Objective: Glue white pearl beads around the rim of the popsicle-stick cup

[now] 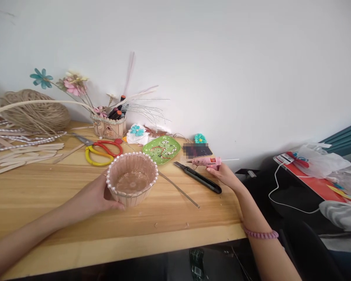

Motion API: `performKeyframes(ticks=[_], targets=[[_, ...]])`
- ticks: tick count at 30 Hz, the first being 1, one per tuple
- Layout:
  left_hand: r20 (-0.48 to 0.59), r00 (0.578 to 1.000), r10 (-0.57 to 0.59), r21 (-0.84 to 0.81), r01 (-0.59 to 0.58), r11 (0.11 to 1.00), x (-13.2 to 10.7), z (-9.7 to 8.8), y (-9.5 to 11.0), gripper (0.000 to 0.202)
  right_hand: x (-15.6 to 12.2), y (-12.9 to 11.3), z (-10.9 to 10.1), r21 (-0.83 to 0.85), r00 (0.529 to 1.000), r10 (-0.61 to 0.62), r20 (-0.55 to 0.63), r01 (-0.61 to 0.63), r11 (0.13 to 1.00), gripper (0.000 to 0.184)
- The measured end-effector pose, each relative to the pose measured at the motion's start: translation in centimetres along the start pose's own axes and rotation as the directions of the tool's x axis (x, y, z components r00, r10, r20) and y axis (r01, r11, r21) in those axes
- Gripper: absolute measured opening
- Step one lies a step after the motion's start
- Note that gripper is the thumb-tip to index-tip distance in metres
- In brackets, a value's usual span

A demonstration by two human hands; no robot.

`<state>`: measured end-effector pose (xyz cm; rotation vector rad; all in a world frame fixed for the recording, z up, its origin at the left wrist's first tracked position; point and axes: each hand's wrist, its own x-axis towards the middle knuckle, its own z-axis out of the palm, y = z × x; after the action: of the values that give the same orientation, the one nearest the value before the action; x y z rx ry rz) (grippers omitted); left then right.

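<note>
In the left grip (101, 197), pinched, sits the pot (134, 200); to its right, the right grip (226, 176) clasps the glue gun (204, 162), pointing left.

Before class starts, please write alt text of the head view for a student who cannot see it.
The left hand holds a bead-rimmed slatted pot, and the right hand holds a pink glue gun. On the wooden table lie a black utility knife, a green dish and red-and-yellow scissors.
</note>
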<state>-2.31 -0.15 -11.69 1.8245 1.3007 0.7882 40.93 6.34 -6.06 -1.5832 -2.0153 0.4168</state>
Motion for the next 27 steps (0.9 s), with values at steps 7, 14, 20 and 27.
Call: performKeyframes(ticks=[7, 14, 20, 27], targets=[[0.007, 1.000, -0.029, 0.025, 0.029, 0.999, 0.0, 0.0, 0.0, 0.095, -5.4, -3.1, -3.7, -0.413, 0.959, 0.189, -0.210, -0.262, 0.872, 0.041], [0.010, 1.000, 0.017, -0.004, -0.017, 1.000, 0.1, -0.1, 0.3, 0.099, -0.3, -13.0, -0.2, -0.372, 0.999, -0.048, 0.021, 0.052, 0.927, 0.021], [0.000, 1.000, 0.014, 0.035, -0.014, 0.999, 0.3, 0.0, 0.1, 0.103, 8.8, -13.4, 7.1, -0.410, 0.955, -0.016, 0.295, 0.141, 0.901, 0.013], [-0.005, 1.000, 0.001, 0.060, -0.001, 0.998, 0.1, -0.1, 1.3, 0.100, 10.6, -11.5, 9.1, -0.437, 0.901, 0.024, 0.433, 0.186, 0.880, 0.030]])
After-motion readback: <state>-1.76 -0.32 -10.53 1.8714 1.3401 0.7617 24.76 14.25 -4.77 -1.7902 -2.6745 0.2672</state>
